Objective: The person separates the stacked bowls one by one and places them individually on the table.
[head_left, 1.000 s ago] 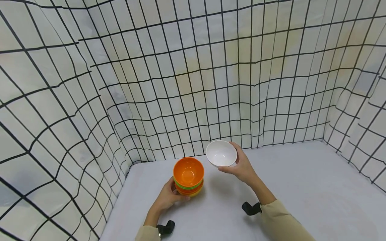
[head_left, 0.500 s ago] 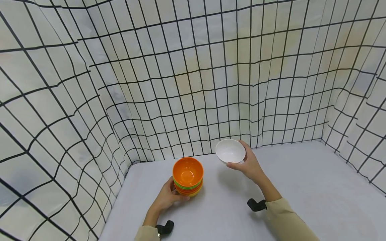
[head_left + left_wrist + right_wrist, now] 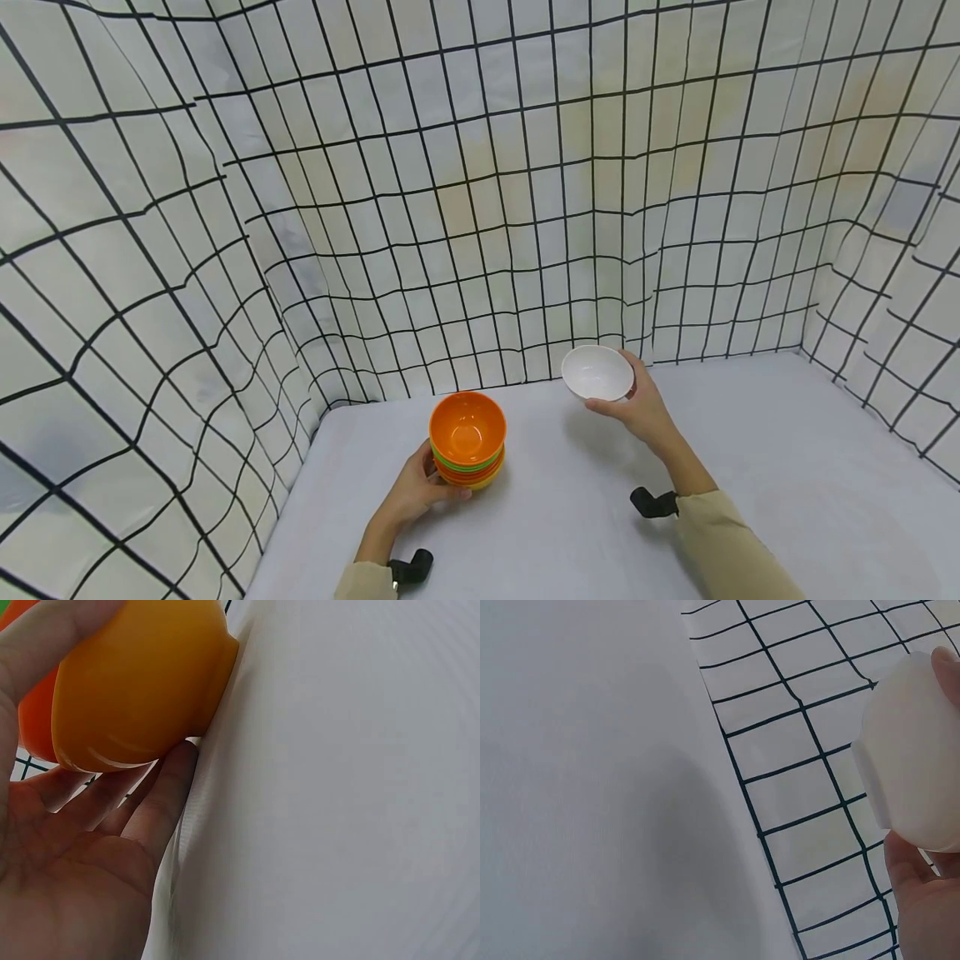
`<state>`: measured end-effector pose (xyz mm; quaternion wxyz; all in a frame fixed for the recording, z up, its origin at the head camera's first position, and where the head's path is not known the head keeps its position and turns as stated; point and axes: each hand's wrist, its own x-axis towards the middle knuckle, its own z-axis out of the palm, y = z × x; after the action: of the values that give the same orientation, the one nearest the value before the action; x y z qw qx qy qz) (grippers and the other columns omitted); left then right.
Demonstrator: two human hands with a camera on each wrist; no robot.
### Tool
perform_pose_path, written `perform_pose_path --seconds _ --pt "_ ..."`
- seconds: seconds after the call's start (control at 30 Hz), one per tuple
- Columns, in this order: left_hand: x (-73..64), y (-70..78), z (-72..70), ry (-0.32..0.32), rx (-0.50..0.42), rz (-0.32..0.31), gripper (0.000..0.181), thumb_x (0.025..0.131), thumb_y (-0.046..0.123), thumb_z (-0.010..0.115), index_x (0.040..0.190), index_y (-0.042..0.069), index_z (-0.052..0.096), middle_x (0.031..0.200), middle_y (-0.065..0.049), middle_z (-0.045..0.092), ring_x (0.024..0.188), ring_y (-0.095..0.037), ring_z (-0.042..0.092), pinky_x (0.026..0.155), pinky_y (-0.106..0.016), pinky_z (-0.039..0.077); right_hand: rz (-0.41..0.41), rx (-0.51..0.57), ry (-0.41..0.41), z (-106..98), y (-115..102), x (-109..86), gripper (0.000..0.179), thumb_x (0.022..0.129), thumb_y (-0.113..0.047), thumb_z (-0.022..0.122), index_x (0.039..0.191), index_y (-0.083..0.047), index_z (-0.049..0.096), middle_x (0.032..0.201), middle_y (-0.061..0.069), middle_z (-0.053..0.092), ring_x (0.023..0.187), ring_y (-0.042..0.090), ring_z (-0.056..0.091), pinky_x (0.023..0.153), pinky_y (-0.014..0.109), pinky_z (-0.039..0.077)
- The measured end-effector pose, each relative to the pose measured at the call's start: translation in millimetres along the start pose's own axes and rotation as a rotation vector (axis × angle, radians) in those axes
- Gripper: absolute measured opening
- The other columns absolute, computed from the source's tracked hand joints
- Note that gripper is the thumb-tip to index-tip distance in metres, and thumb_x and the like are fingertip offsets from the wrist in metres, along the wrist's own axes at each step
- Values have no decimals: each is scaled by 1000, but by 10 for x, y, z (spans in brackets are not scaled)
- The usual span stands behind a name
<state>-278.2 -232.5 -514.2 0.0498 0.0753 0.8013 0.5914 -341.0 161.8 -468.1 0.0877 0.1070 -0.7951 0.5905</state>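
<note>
A stack of nested bowls (image 3: pixel 468 430) stands on the white table, with an orange bowl on top, green rims and more orange below it. The bottom one is a yellow bowl (image 3: pixel 142 682), its foot on the cloth in the left wrist view. My left hand (image 3: pixel 414 492) holds the stack low on its left side, thumb in front and fingers curved behind. To the right, my right hand (image 3: pixel 641 410) grips a white bowl (image 3: pixel 597 373) by its right side, between thumb and fingers. That bowl (image 3: pixel 911 757) is raised above the table, and its inside shows in the head view.
The white tabletop (image 3: pixel 750 475) stretches to the right of both hands. Behind it and at the sides rise white walls (image 3: pixel 555 208) with a black grid. A black wrist device (image 3: pixel 411 567) sits on the left wrist, another (image 3: pixel 654 503) on the right.
The right hand has carried the white bowl to the right, away from the stack. The left hand and the stack have stayed in place.
</note>
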Motion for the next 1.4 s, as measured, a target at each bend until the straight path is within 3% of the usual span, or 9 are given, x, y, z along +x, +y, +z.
perform_pose_path --seconds 0.27,0.7,1.4 --pt "-27 6 -8 -11 -47 -2 95 68 13 96 149 20 46 147 -2 58 143 -29 49 125 -56 32 69 -50 27 -155 147 32 119 78 -34 91 164 -12 11 161 21 31 143 43 40 114 60 45" --pt "-21 -2 -7 -3 -47 1 94 67 12 96 147 22 48 146 -1 59 144 -29 48 126 -58 29 105 -31 77 -444 318 29 113 80 -30 89 163 -12 13 161 21 31 144 44 37 116 63 40" --pt "-23 0 -3 -6 -62 -9 93 69 12 95 148 23 48 147 0 58 143 -27 48 126 -57 30 358 -182 105 -703 623 -25 133 77 -46 89 164 -5 -3 165 32 16 149 54 24 119 71 30"
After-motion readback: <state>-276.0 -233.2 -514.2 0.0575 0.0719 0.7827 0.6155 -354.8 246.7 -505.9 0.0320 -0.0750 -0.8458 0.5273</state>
